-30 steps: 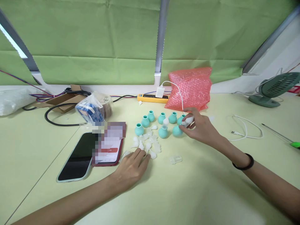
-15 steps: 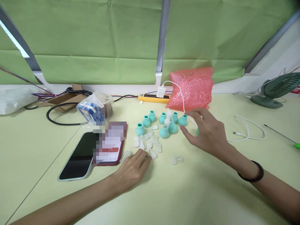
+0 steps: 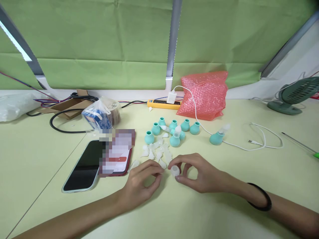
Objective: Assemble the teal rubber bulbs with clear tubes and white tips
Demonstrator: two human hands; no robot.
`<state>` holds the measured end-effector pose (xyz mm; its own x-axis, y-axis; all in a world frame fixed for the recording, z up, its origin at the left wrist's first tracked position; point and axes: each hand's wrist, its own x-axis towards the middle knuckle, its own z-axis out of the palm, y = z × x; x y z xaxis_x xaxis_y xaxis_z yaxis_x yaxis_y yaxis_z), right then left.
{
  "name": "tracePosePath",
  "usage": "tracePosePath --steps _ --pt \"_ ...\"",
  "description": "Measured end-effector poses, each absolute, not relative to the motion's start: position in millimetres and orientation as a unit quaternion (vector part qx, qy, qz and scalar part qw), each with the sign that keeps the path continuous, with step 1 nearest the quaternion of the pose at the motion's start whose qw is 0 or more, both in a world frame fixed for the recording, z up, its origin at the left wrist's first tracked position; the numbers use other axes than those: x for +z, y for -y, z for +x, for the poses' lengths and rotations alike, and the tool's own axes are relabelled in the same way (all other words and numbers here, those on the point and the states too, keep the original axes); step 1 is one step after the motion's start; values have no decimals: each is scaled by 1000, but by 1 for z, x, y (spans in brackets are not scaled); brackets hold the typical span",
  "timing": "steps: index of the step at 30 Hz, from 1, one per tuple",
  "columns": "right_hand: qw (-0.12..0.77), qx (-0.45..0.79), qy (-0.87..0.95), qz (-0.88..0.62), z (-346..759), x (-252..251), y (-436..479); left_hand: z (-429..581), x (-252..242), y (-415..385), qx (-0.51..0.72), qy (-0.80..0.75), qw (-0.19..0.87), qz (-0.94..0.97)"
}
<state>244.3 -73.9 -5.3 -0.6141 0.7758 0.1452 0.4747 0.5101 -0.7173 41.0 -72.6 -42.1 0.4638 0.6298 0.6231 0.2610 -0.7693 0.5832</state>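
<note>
Fingers (image 3: 148,165) of the left hand (image 3: 141,182) curl in just in front of the pile of white pieces (image 3: 157,151), with thumb and forefinger tips nearly meeting. Whether they pinch a small piece I cannot tell. Immediately to their right, also in front of the pile, the clear cap (image 3: 175,170) is pinched between thumb and forefinger of the right hand (image 3: 199,174), low over the worktop (image 3: 224,205). The cap thus lies to the right of the left fingertips, almost touching them, and only the right hand grips it. Its open end seems turned upward. Behind the pile stand several teal bulbs (image 3: 184,125). Well to the pile's right, a lone teal bulb (image 3: 216,137) with a clear tip lies tilted against a white cable (image 3: 259,146).
</note>
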Motion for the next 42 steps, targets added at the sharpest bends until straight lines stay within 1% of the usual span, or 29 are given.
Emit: tracePosePath --steps 2,4,5,7,10,15,21,26,42 --pt "282 499 737 -358 237 -14 74 42 -40 74 466 -282 257 798" --pt "302 626 633 -340 232 -23 74 42 -41 74 478 -299 298 770" --pt "308 666 592 -334 230 -28 73 42 -41 74 482 -308 315 758" --pt "320 704 545 -325 228 -34 72 42 -42 74 484 -317 338 742" --pt "342 708 528 -322 226 -39 72 42 -42 74 477 -315 343 746" --pt "376 671 544 -335 223 -44 79 43 -41 75 474 -316 329 753" --pt "375 604 596 -372 223 -49 86 42 -42 76 467 -293 299 779" --pt "386 559 642 -357 223 -50 85 42 -41 77 440 -304 308 787" --pt "386 636 581 -329 225 -48 84 40 -44 72 451 -306 311 779"
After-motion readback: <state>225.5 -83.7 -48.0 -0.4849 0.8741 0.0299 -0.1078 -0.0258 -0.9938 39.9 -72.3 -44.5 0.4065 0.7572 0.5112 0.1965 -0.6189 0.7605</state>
